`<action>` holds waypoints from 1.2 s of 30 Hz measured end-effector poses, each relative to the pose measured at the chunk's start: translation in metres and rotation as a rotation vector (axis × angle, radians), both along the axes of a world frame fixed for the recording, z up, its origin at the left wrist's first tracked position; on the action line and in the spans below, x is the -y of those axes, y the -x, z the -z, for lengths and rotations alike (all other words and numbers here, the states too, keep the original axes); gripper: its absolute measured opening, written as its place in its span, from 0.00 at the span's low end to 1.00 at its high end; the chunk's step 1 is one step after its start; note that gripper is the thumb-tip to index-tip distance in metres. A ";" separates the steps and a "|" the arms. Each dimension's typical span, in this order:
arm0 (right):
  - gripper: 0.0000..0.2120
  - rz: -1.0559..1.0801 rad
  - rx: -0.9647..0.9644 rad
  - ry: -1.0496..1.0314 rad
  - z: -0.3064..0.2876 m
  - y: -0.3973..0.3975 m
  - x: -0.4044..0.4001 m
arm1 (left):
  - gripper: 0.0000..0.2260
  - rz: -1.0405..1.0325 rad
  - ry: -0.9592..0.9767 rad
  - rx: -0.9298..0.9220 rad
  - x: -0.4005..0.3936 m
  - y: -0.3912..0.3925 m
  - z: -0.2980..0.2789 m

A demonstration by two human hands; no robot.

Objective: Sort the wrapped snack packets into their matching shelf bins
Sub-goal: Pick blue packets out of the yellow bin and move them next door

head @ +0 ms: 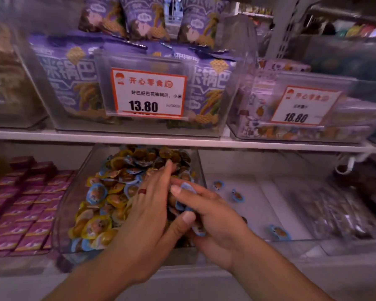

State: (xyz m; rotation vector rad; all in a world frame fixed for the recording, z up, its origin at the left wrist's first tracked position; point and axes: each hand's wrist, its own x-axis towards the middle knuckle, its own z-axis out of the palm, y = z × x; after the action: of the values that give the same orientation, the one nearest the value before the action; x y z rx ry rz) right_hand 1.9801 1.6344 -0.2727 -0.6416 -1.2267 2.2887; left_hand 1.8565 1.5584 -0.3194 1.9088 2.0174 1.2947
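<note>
Over the right edge of the full middle bin (78,192), the left hand (143,216) lies flat with fingers straight on the heaped packets (109,192), while the right hand (206,216) clutches several blue packets (188,189).

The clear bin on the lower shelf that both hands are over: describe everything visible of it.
The clear bin looks like transparent plastic with sloped walls, sitting on the lower shelf between pink boxes and a nearly bare bin. It is heaped with small wrapped snack packets, yellow-edged and blue-edged mixed. The left hand, wearing a red ring, lies flat on the heap with straight fingers. The right hand holds several blue-edged packets over its right side.
</note>
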 end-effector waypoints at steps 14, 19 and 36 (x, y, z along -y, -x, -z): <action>0.11 0.446 0.250 0.084 0.032 -0.038 -0.124 | 0.19 -0.208 0.036 -0.277 -0.009 0.044 0.010; 0.15 0.460 0.409 -0.237 0.035 -0.025 -0.132 | 0.25 -0.140 0.195 -0.398 -0.010 0.052 0.015; 0.18 0.257 0.414 -1.056 0.057 -0.009 -0.081 | 0.23 -0.042 0.316 -0.619 -0.053 0.030 0.012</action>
State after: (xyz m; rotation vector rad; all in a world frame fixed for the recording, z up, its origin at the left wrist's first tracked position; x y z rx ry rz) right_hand 1.9890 1.7157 -0.3297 -0.7789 -2.1118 1.0483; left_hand 1.8264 1.6118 -0.3316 2.2913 2.3384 0.3538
